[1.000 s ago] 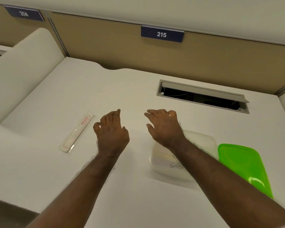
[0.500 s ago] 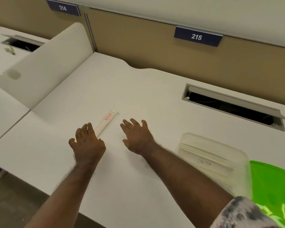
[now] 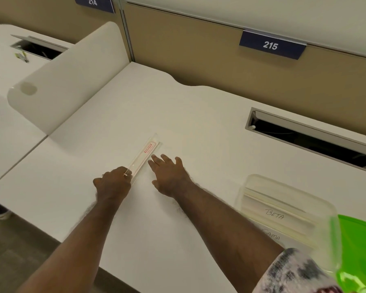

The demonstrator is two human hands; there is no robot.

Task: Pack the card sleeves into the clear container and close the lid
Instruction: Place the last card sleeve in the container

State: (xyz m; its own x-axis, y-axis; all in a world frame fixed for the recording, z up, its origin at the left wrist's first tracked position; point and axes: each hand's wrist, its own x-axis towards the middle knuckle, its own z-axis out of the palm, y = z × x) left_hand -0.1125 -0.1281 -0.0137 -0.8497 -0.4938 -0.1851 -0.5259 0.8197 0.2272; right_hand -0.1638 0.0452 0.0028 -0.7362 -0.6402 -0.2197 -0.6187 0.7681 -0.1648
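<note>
A long clear card sleeve pack (image 3: pixel 145 155) with a red label lies on the white desk (image 3: pixel 135 106), angled toward the back right. My left hand (image 3: pixel 113 183) covers its near end, fingers curled over it and touching it. My right hand (image 3: pixel 170 175) lies just right of the pack, fingers spread, its fingertips beside the pack's edge. The clear container (image 3: pixel 283 208) stands open at the right, holding sleeves marked "BETA" and "GAMA". The green lid (image 3: pixel 359 250) lies at the container's right, partly cut off by the frame edge.
A cable slot (image 3: pixel 311 136) is cut into the desk behind the container. A curved white divider (image 3: pixel 68 81) separates this desk from the one on the left. Tan partition panels with number plates 214 and 215 stand along the back. The desk's front edge runs under my forearms.
Both hands have reached leftward from the container to the sleeve pack. My left hand now lies on the pack's near end and my right hand has come up beside it.
</note>
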